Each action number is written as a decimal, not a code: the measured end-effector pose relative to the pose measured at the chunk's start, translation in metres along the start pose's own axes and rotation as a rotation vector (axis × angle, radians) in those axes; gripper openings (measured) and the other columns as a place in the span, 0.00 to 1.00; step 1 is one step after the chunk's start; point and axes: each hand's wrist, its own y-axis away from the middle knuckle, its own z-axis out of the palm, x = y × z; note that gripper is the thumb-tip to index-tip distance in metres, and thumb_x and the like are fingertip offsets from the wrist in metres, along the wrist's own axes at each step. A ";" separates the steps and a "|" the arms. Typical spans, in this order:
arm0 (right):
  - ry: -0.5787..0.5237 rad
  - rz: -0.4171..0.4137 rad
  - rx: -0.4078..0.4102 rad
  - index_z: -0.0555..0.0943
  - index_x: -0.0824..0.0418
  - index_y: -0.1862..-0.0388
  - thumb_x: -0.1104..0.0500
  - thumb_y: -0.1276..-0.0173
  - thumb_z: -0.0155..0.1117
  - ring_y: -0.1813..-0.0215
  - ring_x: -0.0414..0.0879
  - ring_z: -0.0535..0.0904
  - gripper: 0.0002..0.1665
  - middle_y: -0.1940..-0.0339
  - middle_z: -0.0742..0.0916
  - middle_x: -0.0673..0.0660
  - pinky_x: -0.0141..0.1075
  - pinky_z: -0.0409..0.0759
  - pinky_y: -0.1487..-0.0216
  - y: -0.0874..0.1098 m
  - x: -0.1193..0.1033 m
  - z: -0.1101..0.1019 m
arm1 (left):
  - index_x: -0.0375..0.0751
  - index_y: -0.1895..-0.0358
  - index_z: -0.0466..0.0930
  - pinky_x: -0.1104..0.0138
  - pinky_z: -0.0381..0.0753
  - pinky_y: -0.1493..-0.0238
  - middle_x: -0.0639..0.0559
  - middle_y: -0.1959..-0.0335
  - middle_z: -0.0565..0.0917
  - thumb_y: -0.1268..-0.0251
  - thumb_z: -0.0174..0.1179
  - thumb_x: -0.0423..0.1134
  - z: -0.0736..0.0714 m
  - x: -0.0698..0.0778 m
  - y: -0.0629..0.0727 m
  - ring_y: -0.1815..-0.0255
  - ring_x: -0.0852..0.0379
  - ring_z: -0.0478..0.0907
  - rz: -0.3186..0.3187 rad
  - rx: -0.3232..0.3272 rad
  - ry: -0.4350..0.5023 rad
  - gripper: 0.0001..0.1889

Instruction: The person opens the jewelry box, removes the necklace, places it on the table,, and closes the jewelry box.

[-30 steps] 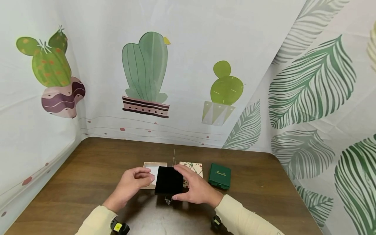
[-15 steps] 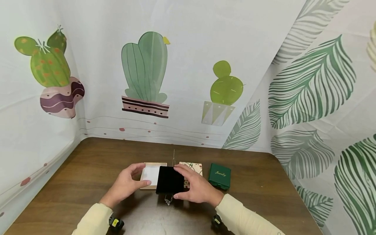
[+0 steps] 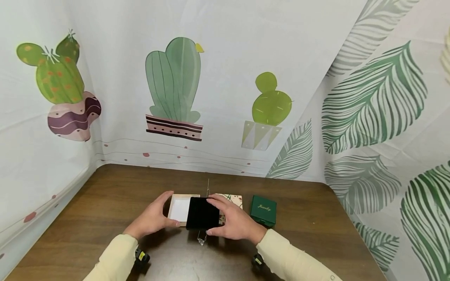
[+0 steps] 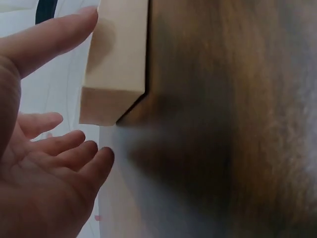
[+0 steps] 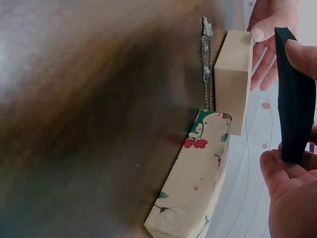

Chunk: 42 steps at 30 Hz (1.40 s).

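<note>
My right hand (image 3: 238, 221) holds a black velvety pad (image 3: 201, 213) by its near and far edges, thumb in front and fingers behind. The pad is raised over the right part of a shallow open cardboard box (image 3: 178, 209) with a white inside. At that box's left end is my left hand (image 3: 149, 219), fingers spread. Its thumb (image 4: 74, 29) lies against the box's front wall, while the other fingers stay apart from it in the left wrist view. A silver chain necklace (image 5: 206, 54) with clear stones lies beside the box, its middle hidden under the pad in the head view.
Right of the open box lies a cream lid (image 5: 190, 178) printed with cherries and leaves, partly covered by my right hand. Further right sits a dark green box (image 3: 263, 209) with gold lettering. A cactus-print cloth (image 3: 218, 156) hangs behind the wooden table (image 3: 299, 242).
My left hand has moved from beside the pad to the open box's left end, its fingers spreading apart. The pad and my right hand have barely shifted.
</note>
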 end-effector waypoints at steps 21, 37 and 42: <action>0.059 0.007 -0.023 0.71 0.54 0.21 0.41 0.37 0.76 0.23 0.54 0.73 0.48 0.18 0.70 0.58 0.52 0.76 0.28 -0.024 -0.004 -0.001 | 0.26 0.22 0.58 0.40 0.69 0.28 0.27 0.21 0.62 0.60 0.85 0.46 0.004 0.000 -0.006 0.25 0.31 0.67 0.010 0.010 -0.070 0.62; 0.104 0.029 -0.044 0.73 0.55 0.23 0.44 0.38 0.79 0.21 0.53 0.71 0.48 0.18 0.70 0.58 0.47 0.77 0.28 -0.046 -0.005 0.000 | 0.28 0.21 0.58 0.39 0.67 0.25 0.28 0.21 0.65 0.59 0.85 0.47 0.005 -0.005 -0.009 0.23 0.32 0.66 -0.004 0.002 -0.081 0.62; 0.099 0.043 -0.055 0.74 0.54 0.23 0.44 0.39 0.80 0.20 0.53 0.70 0.47 0.18 0.69 0.56 0.47 0.77 0.27 -0.054 -0.009 0.002 | 0.30 0.21 0.58 0.40 0.70 0.28 0.30 0.23 0.67 0.59 0.86 0.48 0.004 -0.006 -0.009 0.27 0.36 0.71 -0.016 -0.001 -0.083 0.62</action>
